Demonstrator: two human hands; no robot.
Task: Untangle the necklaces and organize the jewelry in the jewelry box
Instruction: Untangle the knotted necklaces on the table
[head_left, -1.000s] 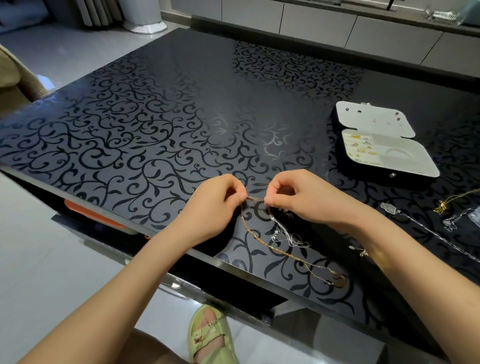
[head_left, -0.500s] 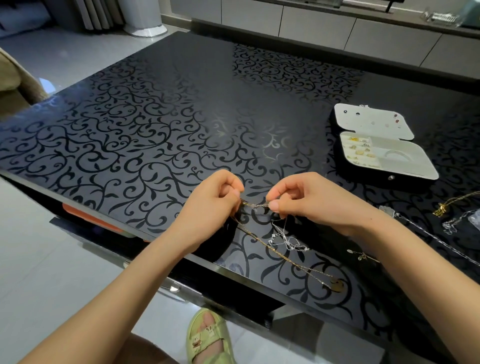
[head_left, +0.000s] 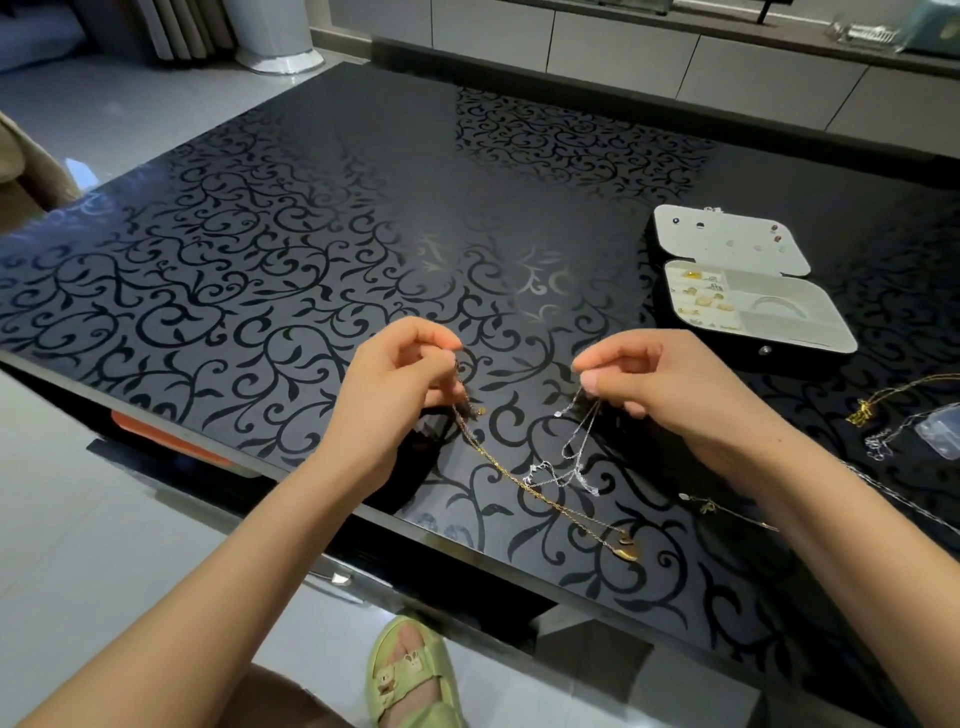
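Note:
My left hand (head_left: 400, 384) pinches the upper end of a gold necklace (head_left: 524, 486), which trails down across the table to a gold pendant (head_left: 623, 551). My right hand (head_left: 660, 384) pinches a thin silver necklace (head_left: 569, 462) that hangs in loops and crosses the gold chain near the tabletop. The two hands are held apart above the black patterned table (head_left: 311, 234). The open jewelry box (head_left: 810, 340) with a white lining lies to the right, with small gold pieces in its left compartments, a ring-shaped piece in another, and studs in its lid.
More jewelry lies at the right: a gold chain (head_left: 865, 413), a silver chain (head_left: 883, 441), a small clear bag (head_left: 943, 434) and a small piece (head_left: 706, 504) near my right forearm. The table's near edge runs under my forearms. A green sandal (head_left: 410, 675) shows below.
My hands have drawn apart, left hand going left and right hand going right. The silver necklace now hangs from my right hand, separate at the top from the gold one.

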